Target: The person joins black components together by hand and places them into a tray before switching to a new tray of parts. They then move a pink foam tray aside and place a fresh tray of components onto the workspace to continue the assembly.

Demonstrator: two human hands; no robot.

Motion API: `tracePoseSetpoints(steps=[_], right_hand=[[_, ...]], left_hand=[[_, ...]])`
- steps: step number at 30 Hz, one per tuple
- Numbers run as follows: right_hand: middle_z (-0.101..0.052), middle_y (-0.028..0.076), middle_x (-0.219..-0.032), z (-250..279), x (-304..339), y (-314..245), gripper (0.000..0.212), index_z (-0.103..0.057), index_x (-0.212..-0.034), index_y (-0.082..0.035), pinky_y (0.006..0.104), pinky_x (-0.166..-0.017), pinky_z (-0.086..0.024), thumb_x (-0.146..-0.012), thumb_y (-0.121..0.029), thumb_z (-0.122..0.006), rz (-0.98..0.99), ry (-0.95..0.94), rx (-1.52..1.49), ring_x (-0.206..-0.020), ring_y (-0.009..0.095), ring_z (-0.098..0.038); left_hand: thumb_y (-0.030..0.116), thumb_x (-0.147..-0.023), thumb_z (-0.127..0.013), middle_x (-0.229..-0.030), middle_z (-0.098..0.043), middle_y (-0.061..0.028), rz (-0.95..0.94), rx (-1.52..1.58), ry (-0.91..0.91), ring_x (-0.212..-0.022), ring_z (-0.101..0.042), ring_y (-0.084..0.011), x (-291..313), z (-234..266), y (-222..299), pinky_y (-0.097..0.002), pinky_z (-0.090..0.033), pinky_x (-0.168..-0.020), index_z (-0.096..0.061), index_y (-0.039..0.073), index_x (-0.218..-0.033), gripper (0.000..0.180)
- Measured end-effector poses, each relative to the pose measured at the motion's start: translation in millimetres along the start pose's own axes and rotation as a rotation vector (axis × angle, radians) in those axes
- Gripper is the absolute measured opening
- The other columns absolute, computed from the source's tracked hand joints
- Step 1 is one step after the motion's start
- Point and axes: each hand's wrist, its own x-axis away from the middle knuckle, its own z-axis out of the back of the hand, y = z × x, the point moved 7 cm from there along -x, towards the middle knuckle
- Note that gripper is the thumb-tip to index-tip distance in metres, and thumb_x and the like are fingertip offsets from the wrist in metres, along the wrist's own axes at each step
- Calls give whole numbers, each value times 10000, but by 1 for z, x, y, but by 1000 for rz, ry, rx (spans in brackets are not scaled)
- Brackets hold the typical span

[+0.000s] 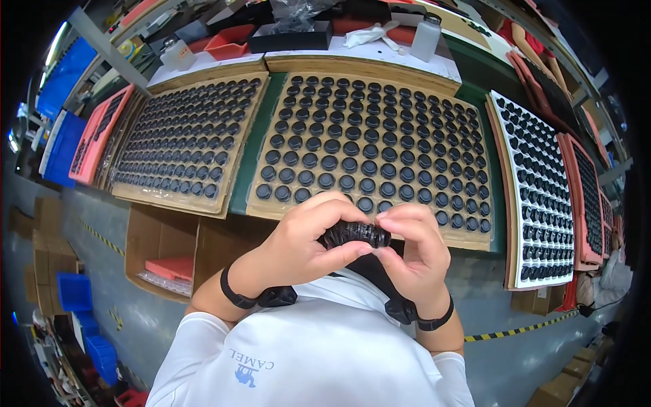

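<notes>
Close to my body, at the front edge of the middle tray, both hands meet around a short row of black round ring-like parts pressed face to face. My left hand wraps the row between thumb and fingers. At the row's right end, my right hand pinches the last piece with thumb and fingertips. Whether that piece is apart from the others is too small to tell. The brown tray beyond my hands holds many black round caps in rows, and my fingers hide a few of its front ones.
Another brown tray of black parts lies to the left, and a white tray stands right. Along the back are a red bin, a translucent bottle and white gloves. An open cardboard box sits below left.
</notes>
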Motion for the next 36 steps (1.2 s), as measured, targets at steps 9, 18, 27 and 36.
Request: tracePoseSetpoints(steps=[9, 18, 27, 36], right_hand=[[-522, 128, -1038, -38, -27, 46, 299, -534, -1049, 33, 286, -841, -429, -772, 34, -647, -255, -19, -97, -956, 186, -512], [-556, 118, -956, -90, -50, 27, 290, -600, -1001, 6, 282, -765, -452, -724, 41, -678, -120, -246, 233, -837, 207, -551], [-568, 114, -929, -126, -79, 19, 303, -642, -987, -13, 291, -677, -472, -696, 12, -723, -58, -453, 303, -805, 208, -576], [-595, 80, -953, -129, -158, 100, 275, -609, -1042, 5, 255, -755, -456, -779, -18, -684, -573, -431, -315, -842, 146, -559]], left_hand=[[140, -663, -813, -860, -597, -90, -64, 21, 72, -776, -561, -191, -10, 44, -41, -288, -455, -692, -629, 3, -932, 354], [46, -658, -776, -860, -566, -84, 119, 110, -28, -777, -548, -206, 19, 75, -73, -309, -449, -720, -579, 14, -903, 316], [73, -755, -690, -878, -571, -106, 208, 229, -273, -828, -576, -259, 30, 77, -85, -319, -452, -729, -557, 11, -950, 244], [126, -846, -633, -793, -609, -87, 399, 585, -142, -693, -593, -164, -6, 120, -135, -286, -459, -615, -575, 19, -965, 171]])
